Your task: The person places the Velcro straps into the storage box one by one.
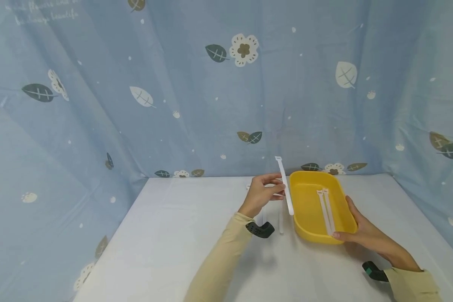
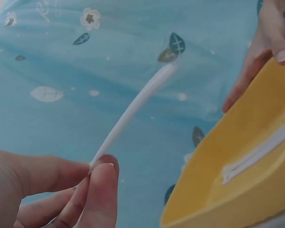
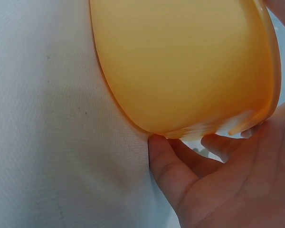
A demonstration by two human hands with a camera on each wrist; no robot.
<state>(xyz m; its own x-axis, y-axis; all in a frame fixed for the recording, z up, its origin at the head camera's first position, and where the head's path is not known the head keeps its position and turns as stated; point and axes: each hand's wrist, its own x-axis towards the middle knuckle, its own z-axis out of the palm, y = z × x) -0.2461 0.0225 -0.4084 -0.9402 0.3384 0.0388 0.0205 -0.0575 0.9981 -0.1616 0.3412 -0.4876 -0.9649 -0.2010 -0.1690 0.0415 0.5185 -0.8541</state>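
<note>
my left hand [image 1: 264, 192] is pinching a white strip [image 1: 285, 186] between thumb and fingers, and i am holding it just beside the left edge of a yellow tray [image 1: 305, 209]. the strip's long axis is running roughly along that edge, upper end toward the back edge of the worktop [image 1: 173, 235]; whether it is touching the rim i cannot tell. my left hand is the nearer to that edge. my right hand [image 1: 370, 235] is gripping the tray at its near right corner. two white strips [image 1: 324, 212] are lying side by side inside, toward the tray's right edge. further white strips [image 1: 281, 224] are lying on the worktop by my left hand, partly hidden. the left wrist view is showing the pinch more plainly than the head view; the right wrist view is showing the tray's outer wall and no strips.
</note>
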